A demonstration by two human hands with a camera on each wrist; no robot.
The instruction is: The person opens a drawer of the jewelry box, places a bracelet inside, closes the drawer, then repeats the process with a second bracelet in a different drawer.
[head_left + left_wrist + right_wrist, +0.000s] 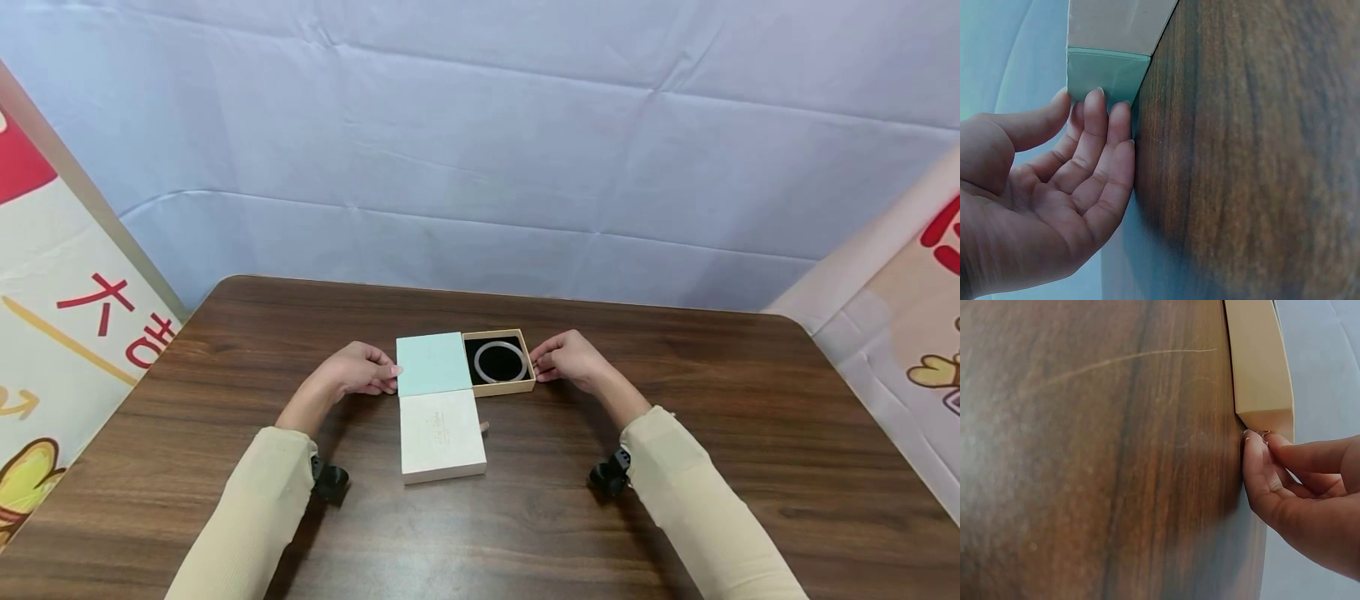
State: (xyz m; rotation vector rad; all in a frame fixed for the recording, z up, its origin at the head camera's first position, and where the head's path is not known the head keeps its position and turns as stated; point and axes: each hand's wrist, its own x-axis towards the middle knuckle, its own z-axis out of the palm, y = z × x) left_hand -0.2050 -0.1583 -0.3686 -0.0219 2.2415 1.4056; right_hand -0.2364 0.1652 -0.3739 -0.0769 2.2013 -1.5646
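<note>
A drawer-style gift box lies open towards the back of the table: a mint-green sleeve [431, 364] with a cream drawer [504, 388] drawn out to its right. Inside, on black lining, rests a pale translucent bangle [478, 364]. My left hand [360, 369] holds the sleeve's left end, thumb at the upper edge and fingertips against the end face. At the drawer's right end, my right hand [572, 362] pinches a small pull loop [1265, 434] between thumb and fingers. A closed white box [442, 437] with faint lettering sits directly in front of the sleeve.
A short tab [483, 427] sticks out from the white box's right side. The brown wooden table [540, 533] ends at a rounded back edge before a pale cloth backdrop [480, 150]. Printed banners [82, 375] hang at the left and right.
</note>
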